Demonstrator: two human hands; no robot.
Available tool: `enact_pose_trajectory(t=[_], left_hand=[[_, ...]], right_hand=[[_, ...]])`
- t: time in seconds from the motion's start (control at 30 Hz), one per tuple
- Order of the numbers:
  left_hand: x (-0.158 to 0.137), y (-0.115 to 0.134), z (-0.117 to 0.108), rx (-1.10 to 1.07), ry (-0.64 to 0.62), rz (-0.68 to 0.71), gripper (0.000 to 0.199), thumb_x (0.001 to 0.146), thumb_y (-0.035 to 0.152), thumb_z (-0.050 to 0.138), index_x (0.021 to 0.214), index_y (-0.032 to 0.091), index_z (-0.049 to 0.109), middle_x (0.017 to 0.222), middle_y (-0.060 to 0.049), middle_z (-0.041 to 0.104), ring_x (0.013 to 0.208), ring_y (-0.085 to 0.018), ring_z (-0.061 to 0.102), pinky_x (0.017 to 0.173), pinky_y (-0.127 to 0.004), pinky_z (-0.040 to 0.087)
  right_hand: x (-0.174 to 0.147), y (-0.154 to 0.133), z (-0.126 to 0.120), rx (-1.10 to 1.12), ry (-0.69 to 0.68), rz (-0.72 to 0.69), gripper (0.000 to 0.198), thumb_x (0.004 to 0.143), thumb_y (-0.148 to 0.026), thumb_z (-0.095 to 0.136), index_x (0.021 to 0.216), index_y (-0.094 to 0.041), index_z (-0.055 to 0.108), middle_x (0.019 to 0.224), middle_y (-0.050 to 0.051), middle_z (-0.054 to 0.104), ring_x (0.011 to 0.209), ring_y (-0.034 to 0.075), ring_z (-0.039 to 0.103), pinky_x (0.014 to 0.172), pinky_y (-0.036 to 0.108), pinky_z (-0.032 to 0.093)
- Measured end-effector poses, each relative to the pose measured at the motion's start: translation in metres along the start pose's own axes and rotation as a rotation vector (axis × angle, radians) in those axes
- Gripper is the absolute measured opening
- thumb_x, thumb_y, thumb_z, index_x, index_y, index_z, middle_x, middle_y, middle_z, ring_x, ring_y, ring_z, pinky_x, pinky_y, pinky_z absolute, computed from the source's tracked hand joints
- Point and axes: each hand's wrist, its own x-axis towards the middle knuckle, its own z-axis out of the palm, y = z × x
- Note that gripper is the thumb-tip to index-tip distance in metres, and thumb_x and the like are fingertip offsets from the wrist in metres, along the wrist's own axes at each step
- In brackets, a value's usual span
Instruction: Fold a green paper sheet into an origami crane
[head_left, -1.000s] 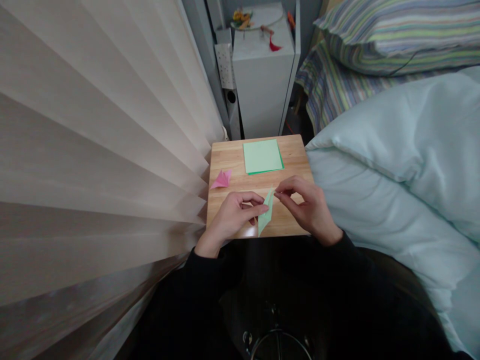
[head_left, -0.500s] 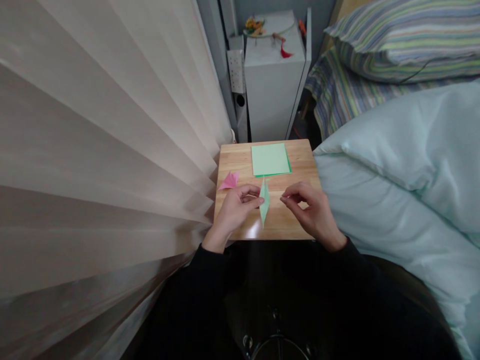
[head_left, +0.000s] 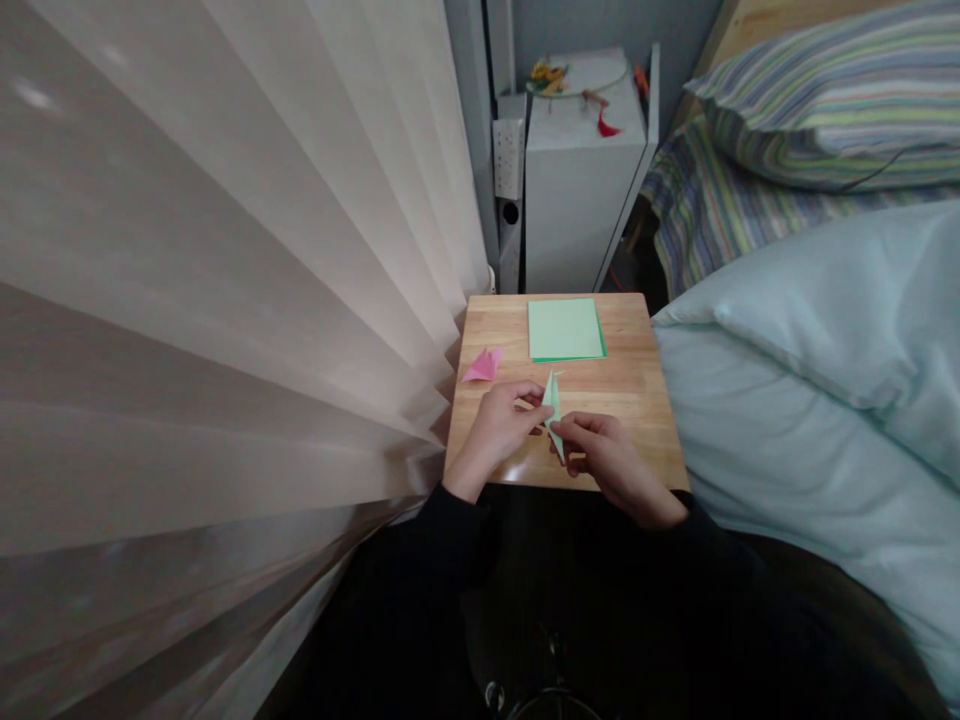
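Observation:
A narrow, pointed piece of folded light green origami paper (head_left: 553, 398) is held between my two hands above the small wooden table (head_left: 630, 390). My left hand (head_left: 504, 425) pinches its left side near the middle, thumb in front. The thumb and fingers of my right hand (head_left: 604, 450) close on its lower right part, close to the bottom tip. A pink folded paper figure (head_left: 482, 366) rests on the table beyond my left hand. Farther back lies a stack of square green paper sheets (head_left: 566, 329), light green on top.
A pleated pale curtain (head_left: 315, 250) hangs close along the table's left side. On the right is a bed with a light blue quilt (head_left: 810, 350) and a striped pillow (head_left: 840, 110). Behind the table stands a white cabinet (head_left: 577, 210) with small ornaments on top.
My right hand has moved in from apart on the right and taken hold of the lower part of the green paper. The paper's lower tip now slants rightward. The whole view has shifted slightly.

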Motion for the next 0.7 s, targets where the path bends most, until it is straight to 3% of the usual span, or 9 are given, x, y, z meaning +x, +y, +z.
enact_pose_trajectory(t=[0.13,0.23,0.33,0.47,0.6,0.7], left_hand=[[0.003,-0.005,0.003,-0.087,0.018,-0.011,0.008,0.08,0.012,0.073,0.08,0.014,0.066,0.077,-0.001,0.069,0.069,-0.013,0.069,0.066,-0.025,0.059],[0.005,-0.008,0.003,-0.202,0.114,-0.04,0.024,0.079,0.012,0.076,0.093,0.017,0.058,0.07,0.001,0.07,0.063,-0.013,0.069,0.064,-0.025,0.058],[0.003,-0.008,0.003,-0.269,0.114,-0.011,0.035,0.078,0.017,0.08,0.093,0.021,0.049,0.064,0.005,0.068,0.057,-0.012,0.067,0.061,-0.024,0.056],[-0.003,-0.001,0.005,-0.284,0.005,0.038,0.029,0.079,0.024,0.08,0.083,0.019,0.051,0.068,0.005,0.065,0.058,-0.009,0.066,0.062,-0.023,0.056],[-0.009,0.008,0.006,-0.285,-0.039,0.048,0.016,0.083,0.024,0.075,0.09,0.017,0.063,0.079,0.002,0.068,0.068,-0.01,0.07,0.073,-0.026,0.059],[-0.01,0.01,0.005,-0.246,-0.073,0.072,0.018,0.083,0.032,0.077,0.09,0.016,0.07,0.084,-0.001,0.071,0.075,-0.013,0.071,0.08,-0.03,0.06]], right_hand=[[0.002,0.002,-0.007,0.035,0.014,-0.074,0.039,0.081,-0.054,0.072,0.071,-0.018,0.061,0.067,0.002,0.064,0.052,0.01,0.054,0.047,0.023,0.04],[0.004,0.004,-0.011,-0.078,0.109,-0.275,0.03,0.084,-0.047,0.072,0.095,-0.021,0.061,0.076,0.0,0.067,0.056,0.012,0.061,0.049,0.024,0.046],[0.004,0.007,-0.013,-0.186,0.069,-0.374,0.035,0.086,-0.037,0.074,0.115,-0.025,0.059,0.091,0.001,0.07,0.066,0.015,0.068,0.053,0.025,0.051],[0.006,0.007,-0.012,-0.145,0.035,-0.438,0.021,0.088,-0.038,0.074,0.098,-0.022,0.066,0.085,0.002,0.071,0.068,0.015,0.069,0.055,0.026,0.054],[0.006,0.003,-0.013,-0.095,0.115,-0.463,0.021,0.084,-0.039,0.08,0.087,-0.021,0.07,0.077,0.001,0.07,0.065,0.015,0.066,0.054,0.026,0.052],[0.005,-0.001,-0.014,-0.118,0.134,-0.442,0.023,0.082,-0.041,0.081,0.082,-0.02,0.071,0.072,0.001,0.069,0.06,0.015,0.063,0.052,0.027,0.049]])
